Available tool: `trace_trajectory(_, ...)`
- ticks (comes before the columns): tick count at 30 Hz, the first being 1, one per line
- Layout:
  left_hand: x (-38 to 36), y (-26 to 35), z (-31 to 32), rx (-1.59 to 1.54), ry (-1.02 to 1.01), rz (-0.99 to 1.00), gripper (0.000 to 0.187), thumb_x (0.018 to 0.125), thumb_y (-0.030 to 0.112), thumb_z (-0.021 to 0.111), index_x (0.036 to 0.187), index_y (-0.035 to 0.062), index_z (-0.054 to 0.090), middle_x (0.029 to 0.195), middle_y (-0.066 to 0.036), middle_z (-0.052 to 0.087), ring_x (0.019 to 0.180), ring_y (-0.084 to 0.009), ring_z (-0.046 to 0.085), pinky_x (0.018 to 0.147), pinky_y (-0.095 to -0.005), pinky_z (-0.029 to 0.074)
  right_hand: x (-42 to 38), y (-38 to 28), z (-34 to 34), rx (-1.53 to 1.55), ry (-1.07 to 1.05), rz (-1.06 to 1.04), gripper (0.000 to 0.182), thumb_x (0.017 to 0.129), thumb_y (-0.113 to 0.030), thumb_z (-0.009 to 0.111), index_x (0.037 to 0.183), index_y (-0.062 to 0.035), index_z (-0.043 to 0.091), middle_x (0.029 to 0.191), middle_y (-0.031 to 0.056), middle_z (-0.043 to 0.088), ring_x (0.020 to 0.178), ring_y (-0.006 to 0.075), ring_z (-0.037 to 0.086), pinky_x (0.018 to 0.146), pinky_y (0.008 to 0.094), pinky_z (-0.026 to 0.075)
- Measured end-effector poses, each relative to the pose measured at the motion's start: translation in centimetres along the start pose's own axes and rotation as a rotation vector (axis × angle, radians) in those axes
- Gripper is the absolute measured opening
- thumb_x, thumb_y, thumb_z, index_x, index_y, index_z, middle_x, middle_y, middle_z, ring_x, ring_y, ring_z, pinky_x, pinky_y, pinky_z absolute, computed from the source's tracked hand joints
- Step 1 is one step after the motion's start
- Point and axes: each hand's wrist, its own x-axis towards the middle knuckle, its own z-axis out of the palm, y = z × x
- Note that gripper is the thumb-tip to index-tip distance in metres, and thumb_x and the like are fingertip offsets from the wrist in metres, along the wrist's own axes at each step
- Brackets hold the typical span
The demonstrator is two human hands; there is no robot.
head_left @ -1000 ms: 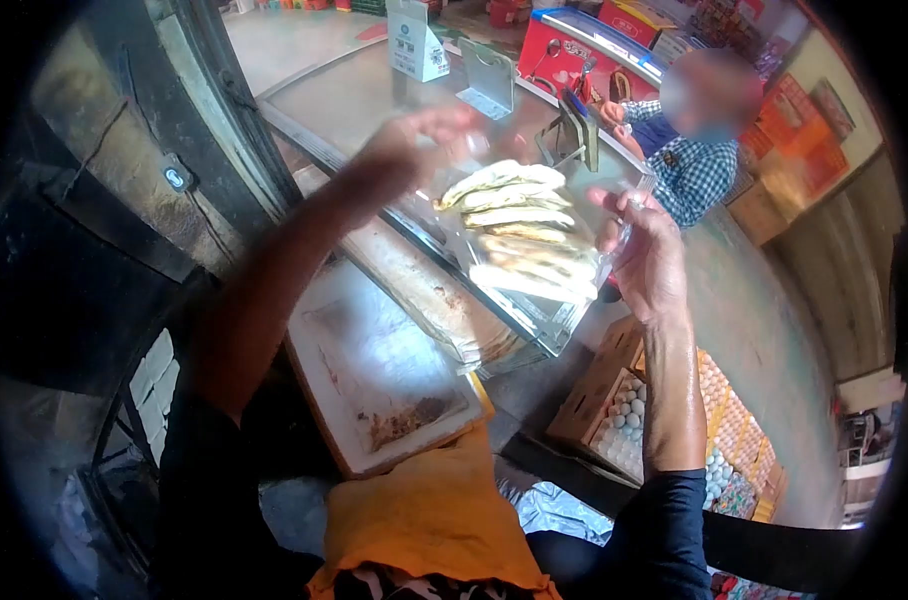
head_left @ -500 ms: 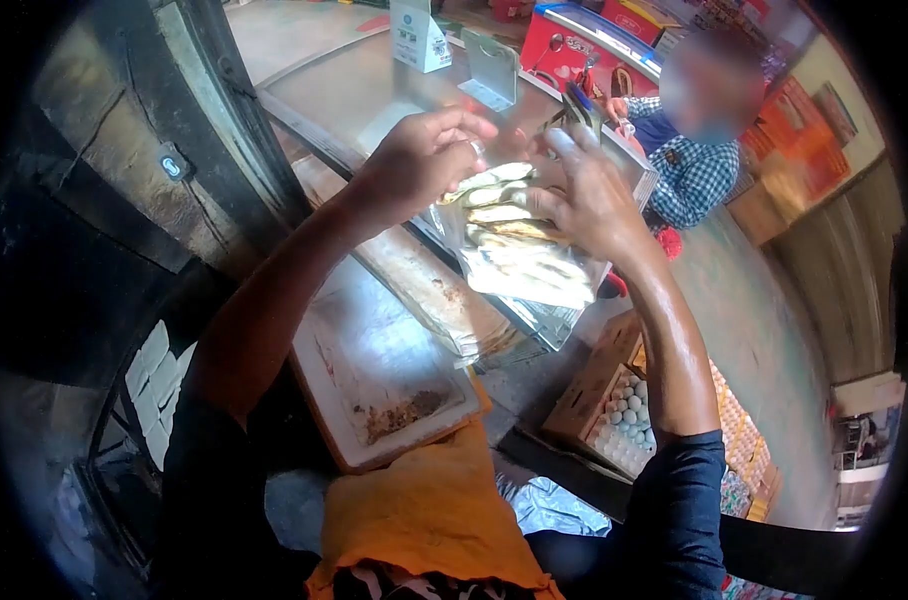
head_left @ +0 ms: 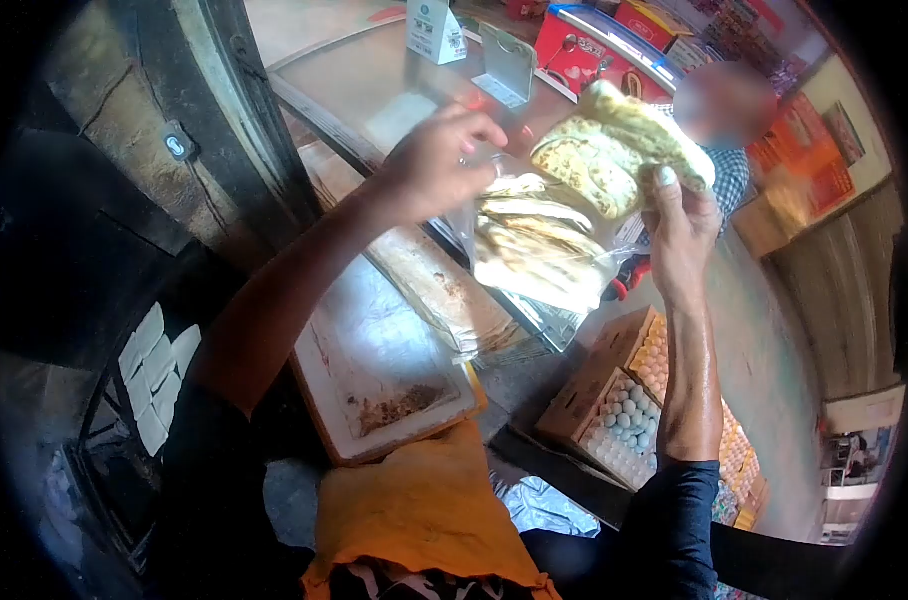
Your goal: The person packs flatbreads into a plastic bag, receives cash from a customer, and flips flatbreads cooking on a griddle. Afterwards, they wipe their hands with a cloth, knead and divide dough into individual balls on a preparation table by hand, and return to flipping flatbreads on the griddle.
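Observation:
My right hand (head_left: pixel 684 215) grips a browned flatbread (head_left: pixel 604 160), thumb on its near face, raised above the glass-topped counter (head_left: pixel 359 85). Several more folded flatbreads (head_left: pixel 539 235) lie stacked in a clear plastic bag (head_left: pixel 464 235) at the counter's near edge. At the bag's upper left, my left hand (head_left: pixel 444 165) has its fingers curled together on the thin plastic at the opening. The lower part of the raised bread overlaps the bag's mouth.
Below the counter sits a white tray (head_left: pixel 384 350) with brown crumbs. Cartons of eggs (head_left: pixel 629 420) stand at the lower right. White dough pieces (head_left: pixel 156 375) lie at left. Across the counter is a person in a checked shirt (head_left: pixel 731 175). Two signs (head_left: pixel 436 30) stand on the counter.
My right hand has moved right and now holds up a flatbread above the bag. My left hand has shifted slightly down beside the bag's opening.

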Motion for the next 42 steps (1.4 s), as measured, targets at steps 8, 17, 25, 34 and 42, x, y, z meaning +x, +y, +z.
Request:
trace_trajectory(8, 0.4, -0.5, 3.7, 0.101, 0.075, -0.193, 0.032, 0.086, 0.018, 0.07, 0.113, 0.0021, 0.064, 0.099, -0.014, 0.058, 0.077, -0.0216, 0.061, 0.073, -0.0348, 0.05, -1.5, -2.5, 0.4, -0.922, -0.405, -0.405, 0.028, 0.083, 0.002, 0.063, 0.11, -0.0041, 0.063, 0.094, 0.0147, 0.063, 0.08, 0.0316, 0.066, 0.069, 0.0409, 0.051)
trace_trajectory(17, 1.9, 0.8, 1.2, -0.691, 0.302, -0.391, 0.024, 0.094, 0.009, 0.051, 0.113, -0.0007, 0.063, 0.085, 0.0, 0.056, 0.072, -0.0055, 0.051, 0.06, -0.0176, 0.041, 2.1, -1.2, 5.2, -1.461, -0.694, -0.465, 0.013, 0.086, -0.004, 0.055, 0.088, -0.0005, 0.067, 0.087, 0.0194, 0.068, 0.083, 0.0342, 0.069, 0.073, 0.043, 0.056)
trace_trajectory(25, 2.1, 4.7, -0.7, -0.871, 0.013, -0.29, 0.031, 0.096, 0.015, 0.055, 0.122, -0.0011, 0.057, 0.116, -0.011, 0.063, 0.095, -0.0161, 0.059, 0.082, -0.0284, 0.048, 4.1, 0.2, 4.7, -0.487, -0.459, 0.095, 0.02, 0.085, -0.001, 0.065, 0.104, 0.0042, 0.065, 0.081, 0.0072, 0.064, 0.073, 0.0137, 0.063, 0.068, 0.0272, 0.051)
trace_trajectory(34, 8.3, 11.2, -0.8, -1.142, -0.11, 0.081, 0.042, 0.102, 0.035, 0.048, 0.135, 0.0083, 0.045, 0.123, -0.009, 0.056, 0.109, -0.0181, 0.059, 0.095, -0.0356, 0.05, 4.5, -8.5, 5.5, -0.326, -0.12, -0.318, 0.033, 0.09, -0.005, 0.058, 0.122, 0.0009, 0.054, 0.108, 0.0109, 0.06, 0.085, 0.0148, 0.062, 0.072, 0.028, 0.052)
trace_trajectory(42, 5.4, 10.3, 4.0, -1.161, -0.069, -0.179, 0.053, 0.103, 0.036, 0.043, 0.145, 0.0056, 0.033, 0.132, -0.014, 0.05, 0.117, -0.0202, 0.053, 0.098, -0.035, 0.047, -2.3, -4.4, 5.5, -0.677, -0.098, -0.311, 0.044, 0.083, -0.011, 0.064, 0.122, -0.001, 0.047, 0.102, 0.0183, 0.051, 0.089, 0.0279, 0.06, 0.074, 0.0382, 0.051)
